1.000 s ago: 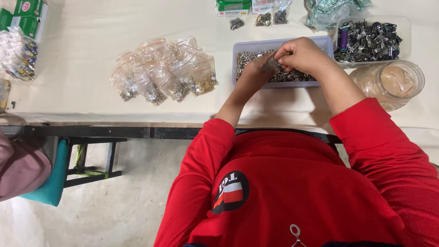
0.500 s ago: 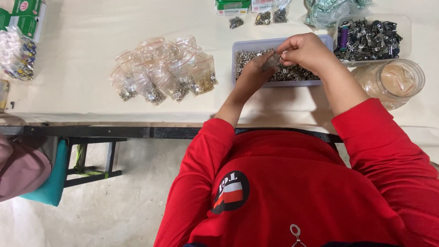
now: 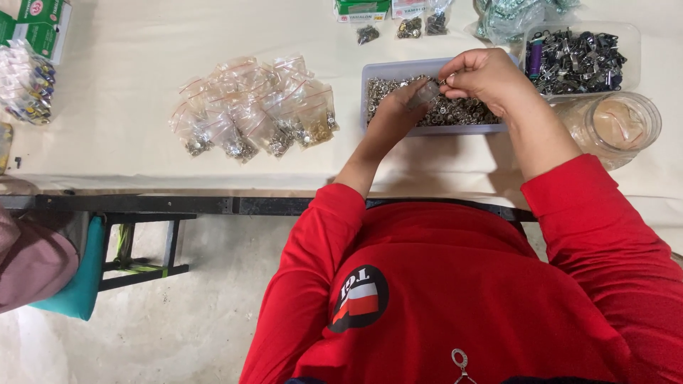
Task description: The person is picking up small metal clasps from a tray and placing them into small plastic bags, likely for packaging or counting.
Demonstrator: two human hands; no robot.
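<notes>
My left hand holds a small clear plastic bag over a shallow lilac tray full of small silver metal fittings. My right hand hovers just to the right of the bag's mouth, its fingertips pinched on a small metal piece. Both hands are above the tray. A heap of filled small clear bags lies on the table to the left of the tray.
A clear box of dark metal clips stands at the back right, a clear round jar in front of it. Green and white cartons, a bag of small parts and tiny bags line the table's back edge.
My right hand has lifted from the tray's fittings up to the bag's mouth. My left hand has shifted slightly with the bag.
</notes>
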